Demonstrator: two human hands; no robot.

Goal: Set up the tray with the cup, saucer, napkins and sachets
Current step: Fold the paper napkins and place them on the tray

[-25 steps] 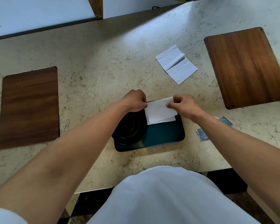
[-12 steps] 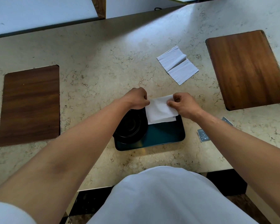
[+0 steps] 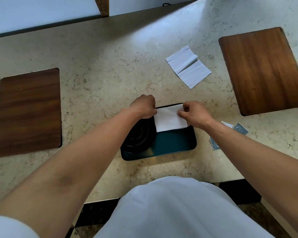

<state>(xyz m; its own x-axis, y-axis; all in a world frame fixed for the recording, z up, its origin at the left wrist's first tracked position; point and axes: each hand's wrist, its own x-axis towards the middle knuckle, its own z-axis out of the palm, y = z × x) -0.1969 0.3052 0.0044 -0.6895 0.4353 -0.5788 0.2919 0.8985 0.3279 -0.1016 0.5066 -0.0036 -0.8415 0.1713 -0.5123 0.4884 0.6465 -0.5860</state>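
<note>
Head view, looking down:
Tray: dark teal tray [image 3: 172, 143] is sitting near the front edge of the beige counter [image 3: 101, 66], straight ahead of me; its near right half is lying bare.
Saucer/cup: black saucer [image 3: 138, 136] is sitting on the tray's left half, its rim reaching the tray's left and near edges; dark rings inside it, can't tell if that's the cup.
Napkin in hand: white napkin [image 3: 170, 118] is lying across the tray's far right corner, its far edge running along the tray's far rim, its left edge beside the saucer.
L hand: my left hand [image 3: 144, 106] is curled closed, pinching the napkin's left edge, above the saucer's far rim.
R hand: my right hand [image 3: 193, 114] is closed too, fingertips [image 3: 180, 113] pinching the napkin's right edge, over the tray's far right corner.
Spare napkin: second napkin [image 3: 187, 66] is lying half unfolded on the counter, well past the tray, to the far right.
Sachets: blue sachets [image 3: 240, 128] are lying on the counter just right of my right forearm, off the tray; one is partly hidden by the arm.
Room: open counter is lying beyond the tray and btwn it and the two wooden boards, left board [image 3: 28, 112] and right board [image 3: 263, 69], both well apart from the tray.
</note>
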